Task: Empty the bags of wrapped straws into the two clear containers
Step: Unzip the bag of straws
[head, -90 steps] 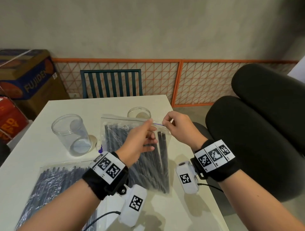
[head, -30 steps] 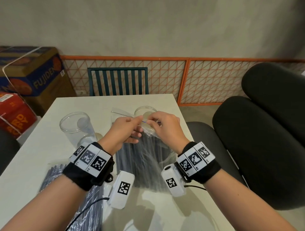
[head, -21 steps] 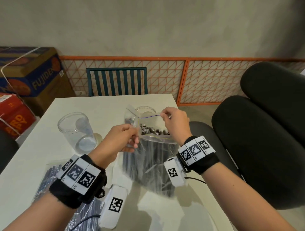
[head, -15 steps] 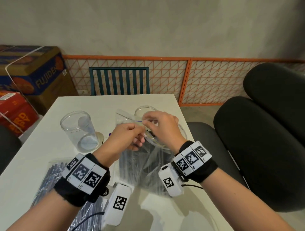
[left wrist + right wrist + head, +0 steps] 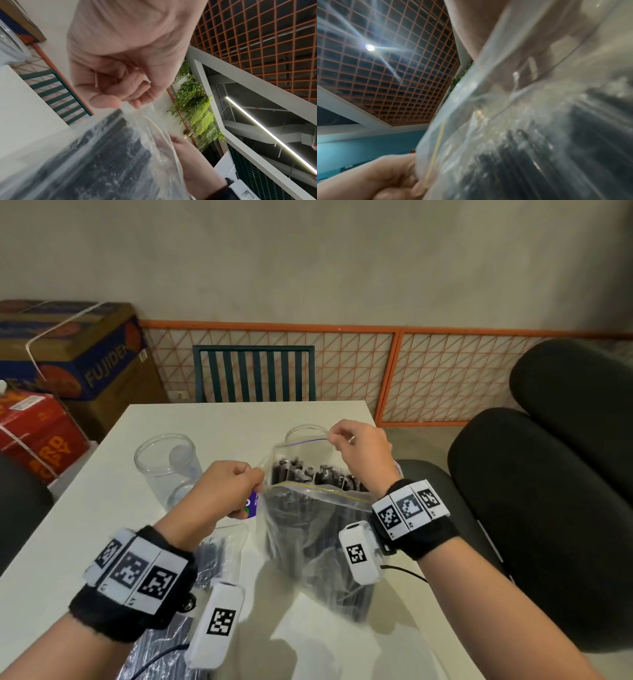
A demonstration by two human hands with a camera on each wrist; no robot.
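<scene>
A clear zip bag [image 5: 308, 529] full of dark wrapped straws [image 5: 308, 474] stands upright over the white table, its mouth pulled wide. My left hand [image 5: 239, 477] pinches the near-left lip of the bag [image 5: 137, 121]. My right hand [image 5: 346, 440] pinches the far lip with the purple zip line, up by the right clear container [image 5: 301, 431]. The left clear container [image 5: 168, 463] stands empty to the left. A second sealed bag of straws [image 5: 209, 563] lies flat under my left forearm. In the right wrist view the bag [image 5: 522, 121] fills the frame.
The white table [image 5: 85, 525] has its right edge close to my right arm. Black padded chairs [image 5: 548, 508] stand right of it, a teal chair [image 5: 253, 374] behind, cardboard boxes [image 5: 68, 354] at the far left. A small purple label [image 5: 252, 503] shows beside my left hand.
The bag lay with its zip closed and both hands at the seal; since then the hands have pulled apart, the right up and away, and the mouth now gapes with straw tops showing.
</scene>
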